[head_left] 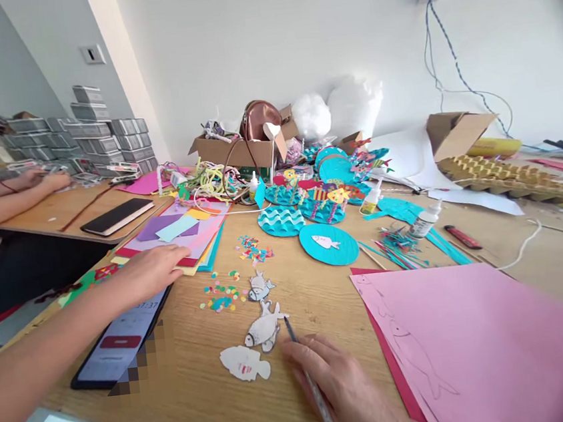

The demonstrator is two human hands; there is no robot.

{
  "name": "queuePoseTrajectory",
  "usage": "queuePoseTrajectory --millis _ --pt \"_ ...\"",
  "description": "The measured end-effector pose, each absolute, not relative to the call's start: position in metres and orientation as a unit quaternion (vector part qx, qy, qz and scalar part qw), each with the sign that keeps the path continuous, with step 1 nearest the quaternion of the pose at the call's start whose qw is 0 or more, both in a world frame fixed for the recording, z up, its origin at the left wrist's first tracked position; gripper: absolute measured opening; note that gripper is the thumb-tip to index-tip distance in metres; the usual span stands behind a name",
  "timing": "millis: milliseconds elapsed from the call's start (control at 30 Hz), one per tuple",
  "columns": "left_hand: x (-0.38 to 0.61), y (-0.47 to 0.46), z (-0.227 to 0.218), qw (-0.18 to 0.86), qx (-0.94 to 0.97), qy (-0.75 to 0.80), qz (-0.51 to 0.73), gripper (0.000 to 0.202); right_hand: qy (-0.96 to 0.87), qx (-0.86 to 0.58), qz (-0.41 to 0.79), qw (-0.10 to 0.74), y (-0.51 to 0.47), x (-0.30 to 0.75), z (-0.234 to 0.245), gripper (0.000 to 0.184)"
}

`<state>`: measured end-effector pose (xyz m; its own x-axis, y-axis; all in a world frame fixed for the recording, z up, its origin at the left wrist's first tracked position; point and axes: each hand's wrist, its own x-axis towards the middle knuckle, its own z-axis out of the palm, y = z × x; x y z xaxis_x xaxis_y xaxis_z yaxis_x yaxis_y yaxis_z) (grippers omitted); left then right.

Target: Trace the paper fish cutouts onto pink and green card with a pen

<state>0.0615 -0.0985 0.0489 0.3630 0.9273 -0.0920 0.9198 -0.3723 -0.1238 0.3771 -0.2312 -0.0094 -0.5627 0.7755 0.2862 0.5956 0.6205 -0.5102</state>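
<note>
My right hand is closed around a pencil, its tip close to the tail of a paper fish cutout. A smaller fish cutout lies above that one, and a plain white fish shape with a red mark lies below. My left hand stretches over a phone, fingers extended at the near edge of a stack of coloured paper. To the right, pink paper carries pencilled fish outlines and overlaps a red sheet.
Paper confetti lies mid-table, near a blue disc bearing a fish. Glue bottles, thin coloured strips and a red cutter lie beyond. Another person's arm rests on the left table, by a black notebook.
</note>
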Motion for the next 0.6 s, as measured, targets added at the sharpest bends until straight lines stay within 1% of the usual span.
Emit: queuePoseTrajectory --millis 267,400,467,533,600 --pt "0.066 -0.062 0.028 0.019 -0.829 -0.549 0.103 0.046 -0.862 -0.412 0.224 0.192 -0.235 0.376 0.002 0.034" --pt "0.076 -0.067 0.03 0.012 -0.846 -0.523 0.106 0.042 -0.866 -0.419 0.209 0.175 -0.239 0.378 0.012 0.038" --pt "0.084 -0.076 0.033 0.024 -0.859 -0.506 0.074 0.035 -0.869 -0.421 0.19 0.18 -0.241 0.379 0.014 0.042" --pt "0.093 -0.088 0.033 0.027 -0.884 -0.467 0.003 0.034 -0.865 -0.436 0.169 0.184 -0.242 0.38 0.014 0.044" --pt "0.102 -0.099 0.031 0.001 -0.896 -0.443 -0.018 0.032 -0.856 -0.457 0.159 0.184 -0.243 0.381 0.012 0.043"
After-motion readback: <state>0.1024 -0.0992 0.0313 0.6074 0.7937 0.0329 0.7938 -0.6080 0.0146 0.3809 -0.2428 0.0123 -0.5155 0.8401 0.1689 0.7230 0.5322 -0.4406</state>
